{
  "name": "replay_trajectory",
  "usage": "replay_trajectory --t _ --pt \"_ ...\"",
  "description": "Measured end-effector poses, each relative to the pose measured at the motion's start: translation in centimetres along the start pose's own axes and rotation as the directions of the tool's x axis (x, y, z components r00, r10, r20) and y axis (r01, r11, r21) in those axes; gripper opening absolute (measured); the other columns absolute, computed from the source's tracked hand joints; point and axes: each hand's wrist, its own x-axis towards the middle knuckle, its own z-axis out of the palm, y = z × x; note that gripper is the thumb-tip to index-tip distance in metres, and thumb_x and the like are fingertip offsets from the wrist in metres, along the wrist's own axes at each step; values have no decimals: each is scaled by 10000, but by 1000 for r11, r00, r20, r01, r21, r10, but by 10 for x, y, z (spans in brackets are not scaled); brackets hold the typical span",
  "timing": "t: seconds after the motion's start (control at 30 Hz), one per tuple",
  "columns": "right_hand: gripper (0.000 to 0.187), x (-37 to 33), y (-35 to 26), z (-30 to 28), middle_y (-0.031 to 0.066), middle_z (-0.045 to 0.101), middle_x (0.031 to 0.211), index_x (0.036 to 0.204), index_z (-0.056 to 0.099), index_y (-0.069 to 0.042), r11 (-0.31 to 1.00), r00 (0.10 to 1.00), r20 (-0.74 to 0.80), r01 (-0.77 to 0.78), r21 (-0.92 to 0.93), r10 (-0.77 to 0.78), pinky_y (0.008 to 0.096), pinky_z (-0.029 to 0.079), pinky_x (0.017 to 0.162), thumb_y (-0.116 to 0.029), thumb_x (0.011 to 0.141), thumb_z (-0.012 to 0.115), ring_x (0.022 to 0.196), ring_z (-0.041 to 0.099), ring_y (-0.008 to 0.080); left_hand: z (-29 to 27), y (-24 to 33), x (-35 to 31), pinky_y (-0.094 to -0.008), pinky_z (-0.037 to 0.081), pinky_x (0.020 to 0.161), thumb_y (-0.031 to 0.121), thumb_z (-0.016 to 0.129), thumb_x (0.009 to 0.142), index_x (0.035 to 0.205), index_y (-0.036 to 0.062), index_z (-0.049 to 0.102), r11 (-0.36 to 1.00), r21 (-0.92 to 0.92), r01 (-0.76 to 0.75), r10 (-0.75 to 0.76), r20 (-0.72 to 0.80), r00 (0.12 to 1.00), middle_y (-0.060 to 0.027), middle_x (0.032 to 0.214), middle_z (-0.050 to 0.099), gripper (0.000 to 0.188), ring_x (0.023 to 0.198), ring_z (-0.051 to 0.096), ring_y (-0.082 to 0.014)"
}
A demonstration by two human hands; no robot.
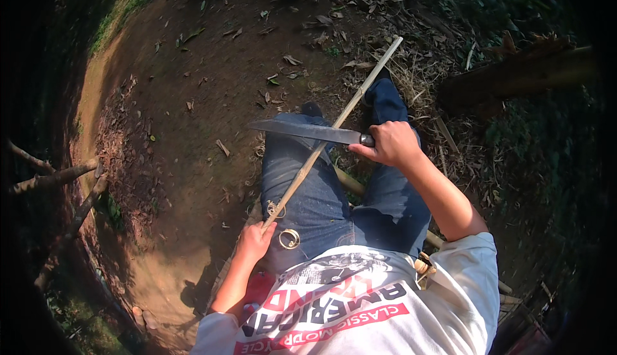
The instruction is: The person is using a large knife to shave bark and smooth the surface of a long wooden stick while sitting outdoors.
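Observation:
My right hand (392, 144) is closed round the handle of a machete (307, 130), its long grey blade pointing left above my thighs. The blade crosses a pale, thin bamboo strip (347, 107); whether the two touch, I cannot tell. My left hand (255, 242) grips the strip's lower end beside my left thigh. From there the strip slants up and right, past my right shin. A curled pale shaving (275, 210) hangs near the left hand. On my jeans (308, 201) lies a small ring-shaped curl (289, 239).
Brown dirt ground (199, 104) with scattered dry leaves spreads ahead and left. A thick log (520, 75) lies at the far right, near a heap of shavings and dry leaves (414, 75). Bare branches (61, 178) stick in from the left. Under my legs runs a bamboo pole (349, 180).

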Motion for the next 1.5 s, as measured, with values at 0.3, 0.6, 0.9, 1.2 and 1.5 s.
replay_trajectory --t 0.3,0.6,0.9,1.2,1.5 --pt "767 5 53 -22 181 598 555 564 622 -7 966 961 -144 -247 -76 234 450 522 538 -727 811 532 572 641 371 -3 7 10 -506 485 633 375 605 929 839 -32 654 999 37 -19 19 17 1000 -296 747 610 420 785 608 -481" --pt "762 10 2 -9 174 585 534 576 639 -25 1000 1000 2 -13 -5 13 445 504 526 -747 793 534 532 613 369 5 -5 6 -511 479 632 379 595 932 804 -37 642 998 41 -40 39 16 999 -292 745 611 438 772 602 -486" --pt "747 3 53 -24 177 617 574 587 644 -16 965 959 -150 -254 -66 242 451 528 550 -698 851 496 581 643 370 -1 4 16 -527 472 630 388 577 939 783 -43 633 996 66 -56 55 16 998 -294 717 604 461 742 605 -487" --pt "769 -2 35 -15 157 573 496 523 615 -28 994 988 -154 -38 -106 22 406 483 469 -742 795 531 479 605 346 5 -7 11 -523 477 633 354 597 932 759 -39 626 996 44 -78 79 -4 997 -298 715 598 431 743 608 -482" --pt "755 -8 53 -29 173 583 526 554 639 -15 965 952 -186 -256 -51 243 432 513 527 -698 848 505 535 627 359 3 3 21 -521 476 624 364 587 935 747 -43 626 994 52 -92 92 7 996 -300 712 594 450 756 601 -489"
